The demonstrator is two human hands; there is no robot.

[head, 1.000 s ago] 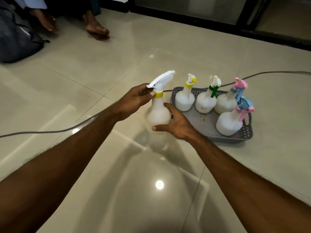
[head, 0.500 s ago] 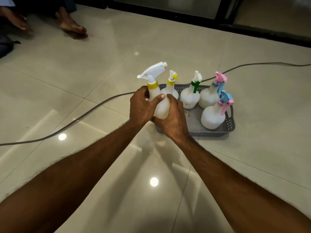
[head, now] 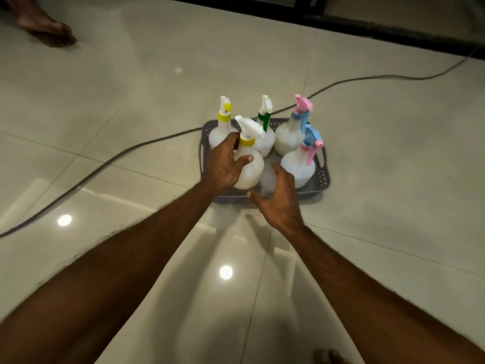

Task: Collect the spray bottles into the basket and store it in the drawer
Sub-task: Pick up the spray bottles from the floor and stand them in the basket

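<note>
A grey perforated basket (head: pixel 321 177) sits on the tiled floor. In its near left part stands a white spray bottle with a yellow collar (head: pixel 250 166), and my left hand (head: pixel 223 166) grips its left side. My right hand (head: pixel 279 200) hovers over the basket's near rim with fingers spread, just clear of that bottle. Behind stand a yellow-nozzle bottle (head: pixel 221 127) and a green-trigger bottle (head: pixel 265 132). A pink-and-blue bottle (head: pixel 291 135) is at the back right, and another pink-and-blue bottle (head: pixel 300 164) is in front of it.
A dark cable (head: pixel 131 151) runs across the floor behind the basket, from left to far right. Another person's bare foot (head: pixel 47 30) rests at the top left. A dark door frame (head: pixel 367 27) lines the far edge. Toes show at the bottom edge (head: pixel 329 357).
The yellow-collar bottle, held in both hands left of the basket, has come down into its near left part. My right hand has come off the bottle and opened.
</note>
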